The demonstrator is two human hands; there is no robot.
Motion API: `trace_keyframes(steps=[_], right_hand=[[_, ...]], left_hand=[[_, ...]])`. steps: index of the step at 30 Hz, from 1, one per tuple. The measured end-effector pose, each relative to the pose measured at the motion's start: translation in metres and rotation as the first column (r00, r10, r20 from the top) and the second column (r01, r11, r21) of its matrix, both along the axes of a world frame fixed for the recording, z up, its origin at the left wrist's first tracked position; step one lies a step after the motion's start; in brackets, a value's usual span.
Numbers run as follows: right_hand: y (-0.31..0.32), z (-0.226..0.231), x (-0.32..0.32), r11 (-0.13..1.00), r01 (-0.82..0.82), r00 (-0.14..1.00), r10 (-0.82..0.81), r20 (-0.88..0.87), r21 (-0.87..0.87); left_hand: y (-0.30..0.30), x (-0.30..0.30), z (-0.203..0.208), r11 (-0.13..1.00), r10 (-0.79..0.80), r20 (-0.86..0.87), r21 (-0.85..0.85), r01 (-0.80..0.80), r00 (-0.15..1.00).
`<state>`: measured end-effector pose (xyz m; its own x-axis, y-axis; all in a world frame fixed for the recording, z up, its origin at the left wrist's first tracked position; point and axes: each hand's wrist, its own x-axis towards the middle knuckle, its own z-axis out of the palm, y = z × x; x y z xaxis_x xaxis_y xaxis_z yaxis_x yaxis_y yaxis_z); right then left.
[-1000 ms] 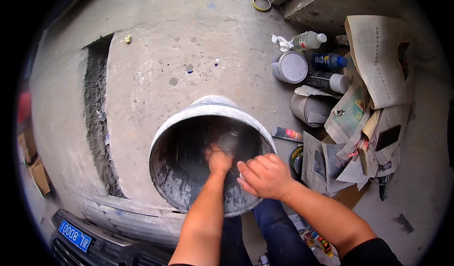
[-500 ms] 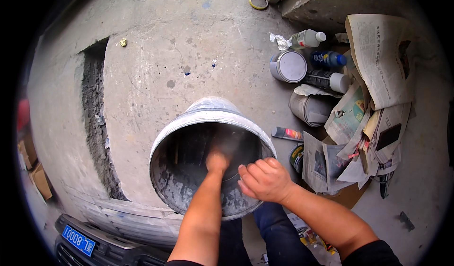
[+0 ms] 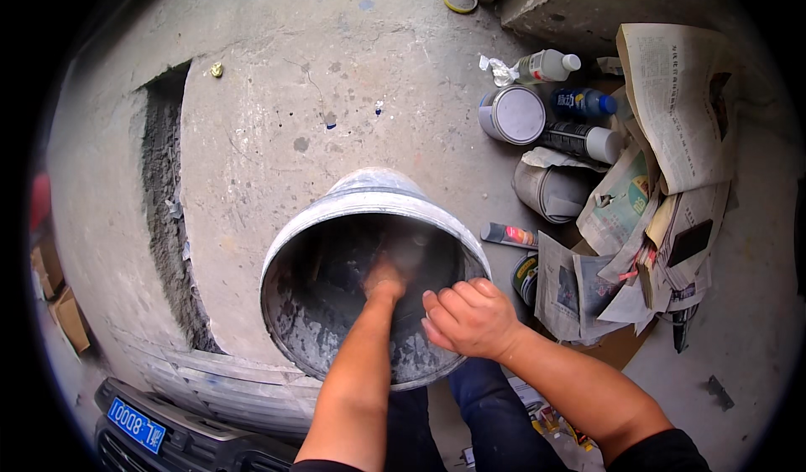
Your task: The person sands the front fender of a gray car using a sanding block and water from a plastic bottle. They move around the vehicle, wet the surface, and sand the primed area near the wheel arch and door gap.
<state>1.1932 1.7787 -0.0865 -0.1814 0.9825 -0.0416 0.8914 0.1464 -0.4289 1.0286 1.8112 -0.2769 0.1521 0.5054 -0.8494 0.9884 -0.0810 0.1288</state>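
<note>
A large grey bucket (image 3: 312, 342), its inner wall spotted with pale residue, stands tilted between my arms with its mouth toward me. My left hand (image 3: 384, 280) reaches deep inside it. The fingers of that hand are lost in the dark, blurred interior, so whether they hold anything is hidden. Over the near right part of the rim, my right hand (image 3: 472, 317) is closed, its knuckles up and fingers curled around the edge.
Right of the bucket lie paint cans (image 3: 514, 116), a spray can (image 3: 579, 142), plastic bottles (image 3: 550, 66) and newspapers (image 3: 680, 111). A rough trench (image 3: 166, 212) cuts the concrete floor at left. A car's front bumper (image 3: 201, 434) is at lower left; a tape roll (image 3: 460, 0) lies far off.
The bucket's left side has shifted slightly to the left. My left hand has moved a little within the bucket; my right hand stays on the rim.
</note>
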Motion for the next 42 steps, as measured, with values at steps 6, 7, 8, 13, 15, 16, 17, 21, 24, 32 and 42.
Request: trace_keyframes(steps=[6,7,8,13,15,16,17,21,24,32,42], right_hand=[[0.001,-0.001,-0.001,0.999,0.021,0.999,-0.02,-0.026,0.033],[0.002,-0.001,-0.001,0.999,0.018,1.0,-0.018,-0.025,0.028],[0.002,0.0,-0.001,1.0,0.017,1.0,-0.016,-0.024,0.023],[-0.002,-0.001,0.004,1.0,0.006,1.0,-0.006,0.022,-0.003],[0.001,0.0,-0.002,1.0,-0.004,1.0,0.004,0.011,0.009],[0.001,0.0,-0.003,1.0,-0.007,1.0,0.007,0.004,0.007],[0.0,0.0,-0.001,1.0,-0.006,1.0,0.005,0.004,0.005],[0.0,-0.001,-0.001,1.0,0.001,1.0,-0.001,0.013,0.014],[0.002,0.001,0.0,1.0,0.018,1.0,-0.018,0.004,0.011],[0.003,0.002,-0.001,1.0,0.011,1.0,-0.011,0.0,0.006],[0.0,-0.002,0.0,1.0,0.018,1.0,-0.018,0.014,0.013]], left_hand=[[0.016,0.003,-0.01,0.978,-0.004,-0.143,-0.209,-0.026,0.99],[0.018,0.003,-0.011,0.971,0.003,-0.162,-0.235,-0.041,0.987],[0.02,0.005,-0.009,0.966,-0.041,-0.158,-0.259,-0.001,0.987],[0.036,0.041,0.034,0.971,0.09,-0.111,-0.213,-0.112,0.99],[0.025,0.023,0.004,0.979,0.059,-0.115,-0.19,-0.08,0.992],[0.021,0.016,-0.008,0.981,0.04,-0.114,-0.182,-0.061,0.993],[0.023,0.016,-0.01,0.974,0.07,-0.134,-0.205,-0.096,0.988],[0.027,0.015,-0.012,0.961,0.116,-0.113,-0.238,-0.14,0.987],[0.035,0.026,0.008,0.978,0.041,-0.003,-0.206,-0.041,0.999],[0.025,0.015,-0.007,0.975,0.09,-0.055,-0.197,-0.1,0.994],[0.028,0.018,-0.003,0.99,0.029,-0.027,-0.138,-0.032,0.999]])
